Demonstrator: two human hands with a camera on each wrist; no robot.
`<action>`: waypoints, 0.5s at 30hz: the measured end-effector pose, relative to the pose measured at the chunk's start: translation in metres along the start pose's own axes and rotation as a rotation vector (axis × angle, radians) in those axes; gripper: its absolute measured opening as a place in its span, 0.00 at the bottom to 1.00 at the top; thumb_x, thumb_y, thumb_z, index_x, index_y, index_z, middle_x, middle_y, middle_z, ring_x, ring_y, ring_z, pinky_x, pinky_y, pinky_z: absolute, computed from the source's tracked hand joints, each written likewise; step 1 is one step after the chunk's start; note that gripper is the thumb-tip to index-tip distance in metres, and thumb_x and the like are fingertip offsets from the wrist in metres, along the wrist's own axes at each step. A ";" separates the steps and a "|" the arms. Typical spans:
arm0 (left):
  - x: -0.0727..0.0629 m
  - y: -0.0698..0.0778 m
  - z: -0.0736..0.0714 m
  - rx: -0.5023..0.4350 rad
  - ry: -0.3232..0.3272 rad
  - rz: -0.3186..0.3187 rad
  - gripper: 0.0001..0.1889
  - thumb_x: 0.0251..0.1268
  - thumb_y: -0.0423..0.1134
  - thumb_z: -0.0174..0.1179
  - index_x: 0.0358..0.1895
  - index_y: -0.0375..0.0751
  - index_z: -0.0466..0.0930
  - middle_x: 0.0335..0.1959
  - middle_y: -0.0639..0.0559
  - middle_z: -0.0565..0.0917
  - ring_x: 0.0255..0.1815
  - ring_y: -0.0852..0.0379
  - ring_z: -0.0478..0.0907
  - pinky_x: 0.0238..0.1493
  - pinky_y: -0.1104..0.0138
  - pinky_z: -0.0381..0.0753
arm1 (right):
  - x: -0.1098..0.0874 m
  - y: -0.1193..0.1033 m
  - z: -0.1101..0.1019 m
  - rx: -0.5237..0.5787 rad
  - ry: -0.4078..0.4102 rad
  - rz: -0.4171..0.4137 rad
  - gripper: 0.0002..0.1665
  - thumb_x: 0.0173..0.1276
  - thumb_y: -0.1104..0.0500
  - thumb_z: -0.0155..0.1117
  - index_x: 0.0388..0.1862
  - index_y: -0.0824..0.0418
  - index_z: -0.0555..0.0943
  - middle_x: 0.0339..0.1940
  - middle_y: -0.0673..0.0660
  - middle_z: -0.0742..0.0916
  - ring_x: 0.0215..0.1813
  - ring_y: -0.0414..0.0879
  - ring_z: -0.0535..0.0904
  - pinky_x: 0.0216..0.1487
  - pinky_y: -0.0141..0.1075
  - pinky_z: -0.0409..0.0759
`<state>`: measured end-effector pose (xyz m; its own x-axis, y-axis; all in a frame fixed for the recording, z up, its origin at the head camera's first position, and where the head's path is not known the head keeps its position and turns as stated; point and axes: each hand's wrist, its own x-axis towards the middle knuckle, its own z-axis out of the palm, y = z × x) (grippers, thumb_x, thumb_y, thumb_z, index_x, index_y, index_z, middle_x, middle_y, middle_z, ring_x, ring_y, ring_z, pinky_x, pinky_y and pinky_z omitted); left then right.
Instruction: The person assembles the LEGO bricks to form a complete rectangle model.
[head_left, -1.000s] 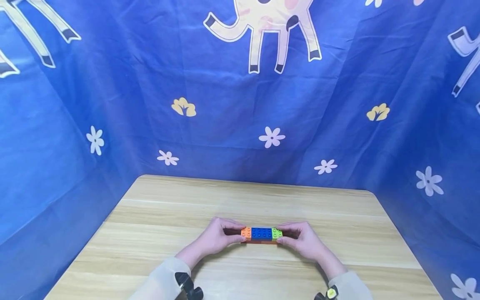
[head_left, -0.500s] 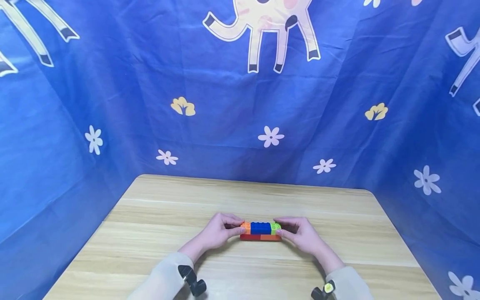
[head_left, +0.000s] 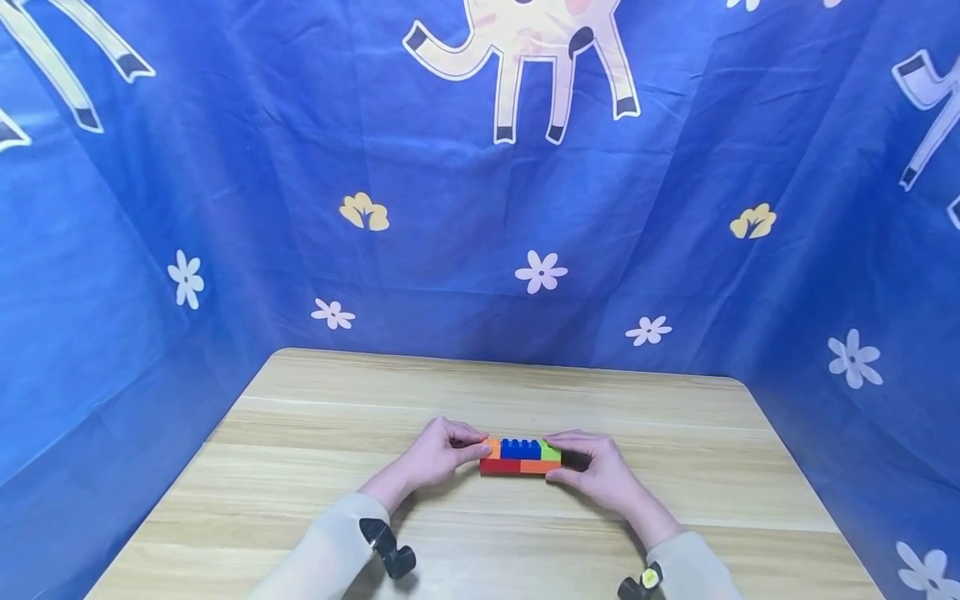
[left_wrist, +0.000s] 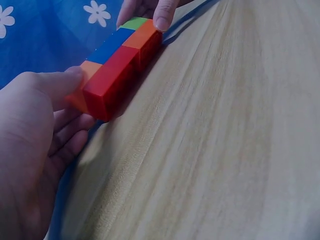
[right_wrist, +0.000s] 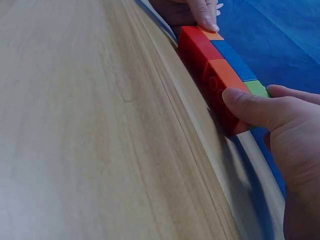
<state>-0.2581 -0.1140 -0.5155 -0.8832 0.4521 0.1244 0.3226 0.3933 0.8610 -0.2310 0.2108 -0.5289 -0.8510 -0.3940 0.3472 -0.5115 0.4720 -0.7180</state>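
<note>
Both hands hold a two-layer bar of toy building bricks over the table. Its upper layer has an orange brick (head_left: 491,449) on the left, a blue brick (head_left: 521,450) in the middle and a green brick (head_left: 550,452) on the right. Below them lie a red brick (head_left: 500,467) and a second orange brick (head_left: 540,467). My left hand (head_left: 438,454) pinches the left end, its thumb on the upper orange brick. At the right end my right hand (head_left: 602,472) grips the bar, thumb on the lower orange brick. Part of the hollow underside (right_wrist: 214,82) shows in the right wrist view.
The wood-grain table (head_left: 360,392) stretches around the hands. A blue printed cloth (head_left: 450,250) hangs behind it and along both sides. Black camera mounts (head_left: 388,547) sit on both wrists.
The bar has tilted so its front side faces the camera and its studs face away. It has moved slightly away from me. The right thumb has slid from the green brick to the lower orange one.
</note>
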 end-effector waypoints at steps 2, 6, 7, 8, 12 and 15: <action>0.000 0.000 0.000 0.021 0.011 0.016 0.21 0.70 0.48 0.73 0.58 0.38 0.89 0.54 0.50 0.90 0.60 0.47 0.84 0.66 0.50 0.79 | 0.000 0.001 0.000 0.008 0.000 0.004 0.31 0.57 0.52 0.87 0.61 0.51 0.89 0.60 0.41 0.88 0.64 0.45 0.83 0.71 0.52 0.75; -0.003 0.001 0.001 0.143 0.027 0.112 0.29 0.62 0.51 0.79 0.62 0.40 0.87 0.58 0.52 0.88 0.64 0.49 0.81 0.71 0.51 0.74 | 0.001 0.003 -0.001 0.018 -0.004 0.009 0.30 0.59 0.50 0.86 0.61 0.51 0.89 0.59 0.43 0.89 0.63 0.45 0.83 0.70 0.52 0.76; -0.004 0.002 0.001 0.179 0.027 0.140 0.30 0.60 0.51 0.80 0.63 0.41 0.87 0.59 0.53 0.88 0.65 0.50 0.81 0.71 0.52 0.74 | 0.001 0.004 -0.001 0.017 -0.003 0.011 0.30 0.59 0.50 0.86 0.61 0.51 0.89 0.58 0.43 0.89 0.63 0.45 0.83 0.70 0.52 0.76; -0.005 0.002 0.002 0.213 0.029 0.167 0.30 0.58 0.50 0.81 0.63 0.42 0.87 0.59 0.54 0.88 0.64 0.51 0.81 0.71 0.52 0.75 | 0.001 0.004 -0.001 0.020 -0.004 0.014 0.30 0.59 0.49 0.86 0.61 0.51 0.89 0.58 0.43 0.89 0.63 0.45 0.83 0.70 0.52 0.76; -0.006 0.003 0.003 0.261 0.030 0.188 0.28 0.58 0.46 0.81 0.62 0.45 0.88 0.58 0.55 0.88 0.63 0.53 0.82 0.69 0.53 0.76 | 0.003 0.007 -0.002 0.018 -0.008 0.018 0.30 0.59 0.49 0.85 0.61 0.51 0.89 0.59 0.43 0.89 0.63 0.45 0.83 0.70 0.53 0.75; -0.005 0.001 0.003 0.244 0.031 0.146 0.26 0.61 0.46 0.80 0.62 0.47 0.88 0.58 0.55 0.88 0.64 0.54 0.82 0.70 0.54 0.76 | 0.005 0.008 -0.002 0.010 -0.021 0.028 0.29 0.60 0.48 0.85 0.61 0.49 0.89 0.59 0.42 0.89 0.64 0.46 0.83 0.72 0.53 0.74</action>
<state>-0.2523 -0.1134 -0.5164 -0.8304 0.4948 0.2564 0.5159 0.5085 0.6894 -0.2401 0.2142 -0.5317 -0.8624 -0.3970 0.3141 -0.4860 0.4753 -0.7334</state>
